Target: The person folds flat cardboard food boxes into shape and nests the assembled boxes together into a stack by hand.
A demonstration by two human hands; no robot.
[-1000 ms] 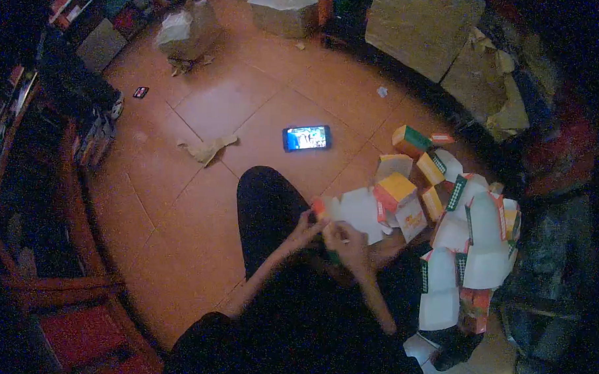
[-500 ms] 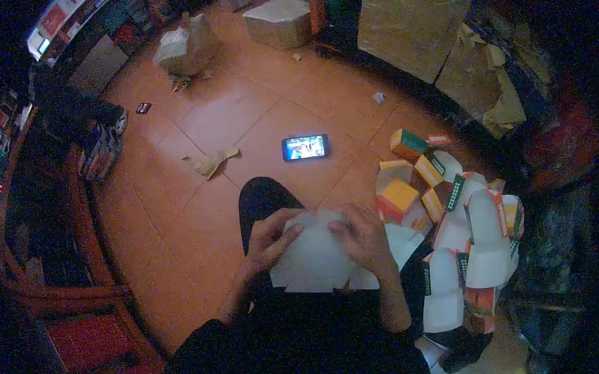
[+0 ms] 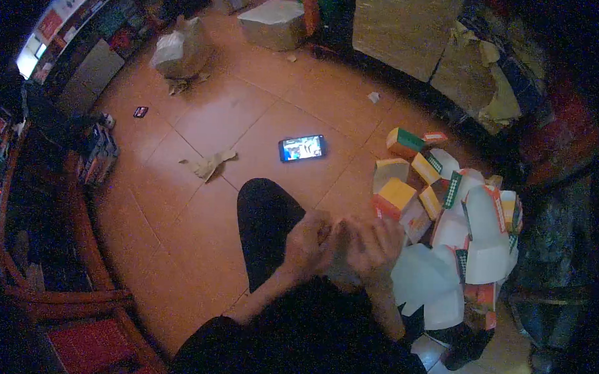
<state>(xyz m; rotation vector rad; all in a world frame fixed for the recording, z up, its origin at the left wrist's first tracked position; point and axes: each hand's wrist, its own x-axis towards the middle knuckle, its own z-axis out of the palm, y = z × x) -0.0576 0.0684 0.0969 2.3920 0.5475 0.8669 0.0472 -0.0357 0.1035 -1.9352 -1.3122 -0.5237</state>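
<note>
My left hand [image 3: 307, 243] and my right hand [image 3: 375, 248] are close together above my lap, fingers curled inward and a little blurred. Between and below them shows part of a pale card carton [image 3: 341, 271], mostly covered by the hands. Both hands appear closed on it. Just right of my right hand, a white card blank [image 3: 425, 277] with a notched lower edge lies against the pile of printed paper cartons [image 3: 486, 213]. Those cartons are white inside, with orange, green and yellow outsides.
A lit phone [image 3: 302, 148] lies on the tiled floor [image 3: 249, 119] ahead. Torn brown paper [image 3: 210, 165] is left of it. Wrapped bundles [image 3: 273, 24] and a large cardboard box [image 3: 407, 36] stand at the back. A red-seated wooden chair [image 3: 89, 341] is at lower left.
The white card was spread wide between my hands; now my hands have come together over it and little of it shows. Another white blank is more exposed at right. The view shifted slightly.
</note>
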